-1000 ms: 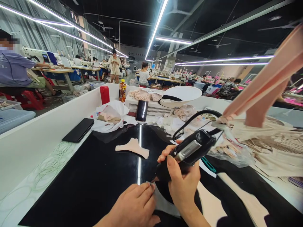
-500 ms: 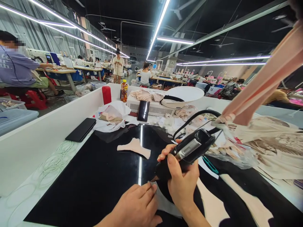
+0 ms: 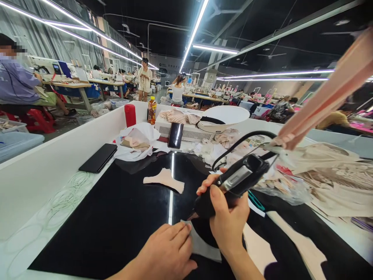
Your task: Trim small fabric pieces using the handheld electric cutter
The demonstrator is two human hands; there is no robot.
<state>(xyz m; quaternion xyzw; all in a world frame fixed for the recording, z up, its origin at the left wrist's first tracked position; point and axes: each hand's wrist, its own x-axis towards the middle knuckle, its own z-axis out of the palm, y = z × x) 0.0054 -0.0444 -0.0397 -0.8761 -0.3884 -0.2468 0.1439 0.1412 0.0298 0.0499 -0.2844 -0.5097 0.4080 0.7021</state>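
In my right hand (image 3: 230,214) is a black corded hand-held power tool (image 3: 241,175) with a silver plate on its side. My fingers and thumb are wrapped round its body, and its lower end is tilted down to the left. A twisted pink fabric strip (image 3: 326,89) runs up from its rear end. My left hand (image 3: 169,249), fingers together and bent, presses the left end of a thin grey fabric piece (image 3: 204,247) on the glossy black board (image 3: 110,221). The tool's tip is close to that piece; I cannot tell whether they touch.
A pale pink fabric cutout (image 3: 164,180) lies ahead on the board, with more cutouts (image 3: 297,237) to the right. Teal-handled snips (image 3: 256,201) lie beside the tool. Around the edges are a phone (image 3: 176,135), a dark tablet (image 3: 98,158), a drink bottle (image 3: 152,110) and heaped beige fabric (image 3: 335,171).
My right hand and the tool have shifted slightly to the right. My left hand has moved a little left, and more of the grey fabric piece shows between the hands.
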